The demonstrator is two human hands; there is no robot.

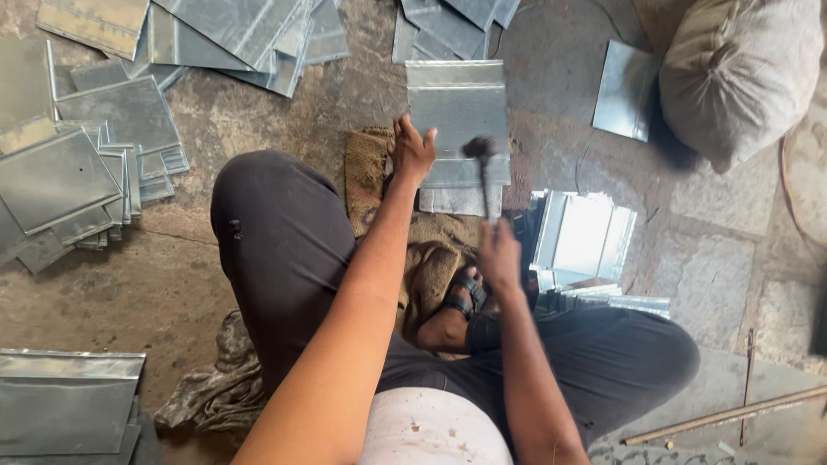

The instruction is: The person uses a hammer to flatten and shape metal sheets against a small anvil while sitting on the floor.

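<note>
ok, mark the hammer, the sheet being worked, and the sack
hammer (479, 148), head view, on its blurred dark head.
metal sheet (457, 108), head view, on its flat middle.
sack (741, 69), head view, on its bulging side.

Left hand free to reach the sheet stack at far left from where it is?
Probably not right now: the left hand is pressing down the metal sheet under the hammer, and the raised left knee sits between it and that stack.

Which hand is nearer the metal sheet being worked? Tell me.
Left. The left hand rests on the metal sheet's left edge, pinning it. The right hand is nearer the body, apart from it, holding a hammer.
</note>
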